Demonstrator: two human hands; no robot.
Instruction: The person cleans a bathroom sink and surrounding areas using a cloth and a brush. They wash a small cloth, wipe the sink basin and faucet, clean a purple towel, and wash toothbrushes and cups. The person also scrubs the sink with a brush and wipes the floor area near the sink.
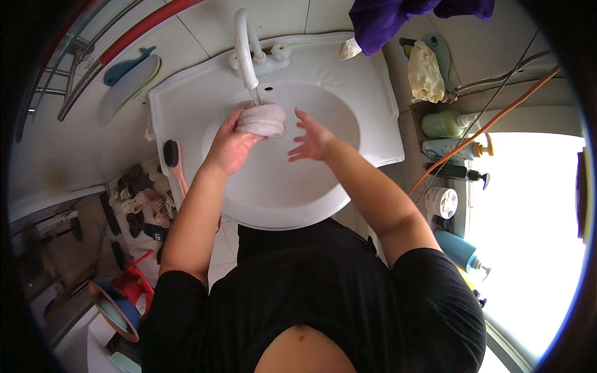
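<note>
Under the white faucet (243,53), my left hand (230,146) grips a pale pinkish, rounded, soft-looking item (262,120), perhaps a folded cloth or a slipper; its exact kind does not show. A stream of water runs from the spout onto it. My right hand (312,138) is empty, its fingers spread, a little to the right of the item and apart from it. Both hands are over the bowl of the white sink (292,208). On the sink's left rim lies a pink-handled brush (175,165) with dark bristles.
Several pump bottles (441,124) line the window ledge on the right. An orange hose (485,129) crosses there. A purple cloth (379,25) hangs at the back right, near a cream cloth (425,71). Shoes (155,208) and basins (115,308) sit lower left.
</note>
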